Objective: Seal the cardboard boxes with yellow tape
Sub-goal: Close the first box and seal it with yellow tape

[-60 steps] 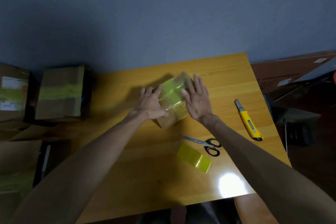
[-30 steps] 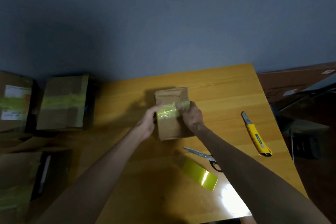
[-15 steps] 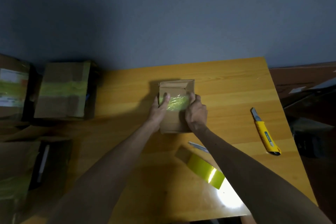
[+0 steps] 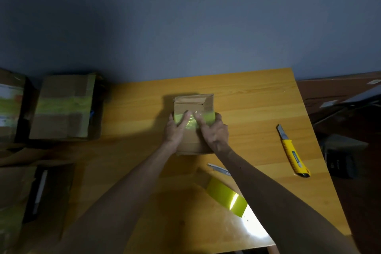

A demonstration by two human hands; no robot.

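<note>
**Smoothing the band down on the small box**

Nearest to me, a loose glossy strip of yellow tape (image 4: pixel 226 197) lies flat on the orange-brown wooden bench (image 4: pixel 257 97), catching a glare. Just beyond it, the metal blade tips of a pair of scissors (image 4: pixel 219 169) poke out from under my right forearm; the handles are hidden.

Further out, at mid-bench, sits the small brown cardboard box (image 4: pixel 190 143), and both hands are on it. The left hand (image 4: pixel 176 131) clasps its left side and the right hand (image 4: pixel 214 132) its right side. Each thumb lies across the top, pressing on the band of yellow tape (image 4: pixel 208 118) that runs over the flaps. The thumbs nearly meet at the middle. Off to the right, well apart, lies a yellow-handled utility knife (image 4: pixel 292 153).

I judge this as the rubbing-down step: the band is on, but the far flap edge looks slightly raised and untaped. Next I would sweep the thumbs outward along the band and down the side walls. Then this box can go aside.

Farthest left, off the bench, larger brown cardboard boxes (image 4: pixel 61 107) already carry yellow bands.
</note>
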